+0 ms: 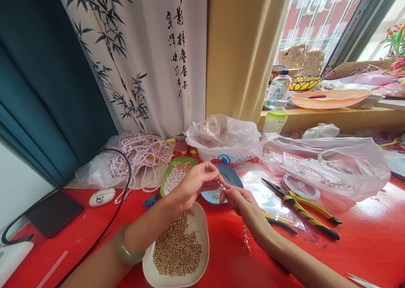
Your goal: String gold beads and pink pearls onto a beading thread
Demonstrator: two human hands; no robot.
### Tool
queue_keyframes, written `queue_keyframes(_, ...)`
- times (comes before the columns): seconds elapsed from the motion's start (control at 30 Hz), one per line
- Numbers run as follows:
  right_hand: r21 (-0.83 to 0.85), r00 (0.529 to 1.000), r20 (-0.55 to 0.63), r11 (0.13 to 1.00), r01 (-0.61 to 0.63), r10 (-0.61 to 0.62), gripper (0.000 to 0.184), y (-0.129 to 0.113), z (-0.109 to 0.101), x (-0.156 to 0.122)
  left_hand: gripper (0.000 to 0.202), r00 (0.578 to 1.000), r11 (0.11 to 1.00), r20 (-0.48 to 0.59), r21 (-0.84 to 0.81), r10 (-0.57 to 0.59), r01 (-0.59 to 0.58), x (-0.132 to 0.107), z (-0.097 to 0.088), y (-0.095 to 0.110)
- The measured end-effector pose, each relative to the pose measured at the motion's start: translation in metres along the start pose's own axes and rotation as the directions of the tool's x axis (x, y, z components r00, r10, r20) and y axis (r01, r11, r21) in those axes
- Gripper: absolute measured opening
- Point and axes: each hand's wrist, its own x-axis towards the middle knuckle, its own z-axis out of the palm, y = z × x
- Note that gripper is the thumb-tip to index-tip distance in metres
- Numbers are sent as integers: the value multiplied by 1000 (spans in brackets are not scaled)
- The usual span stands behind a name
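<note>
My left hand and my right hand meet above the trays, fingers pinched together. Between them runs a thin beaded chain with pearly beads, and its loose end hangs below my right hand. The finest details at the fingertips are too small to make out. Under my left forearm sits a cream tray of gold beads. Behind the left hand is a green tray with white and gold beads. A blue tray with small metal pieces lies just behind both hands.
Long-nose pliers with yellow-black handles lie at the right, beside a clear spool and plastic bags. Pink bead strands pile at the back left. A black cable arches near my left arm. Scissor blades show at lower right.
</note>
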Motion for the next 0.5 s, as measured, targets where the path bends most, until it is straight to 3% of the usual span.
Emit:
queue_keyframes(0.27,15,1000,29,1000,-5,5,20,2,0,2,16,999,1000,-27,-6,-26,26,1,1,0)
queue_keyframes(0.5,-14,999,16,999,-42,42,22,1,0,2,16,1000,999,28,40,10,-12,1,0,-4)
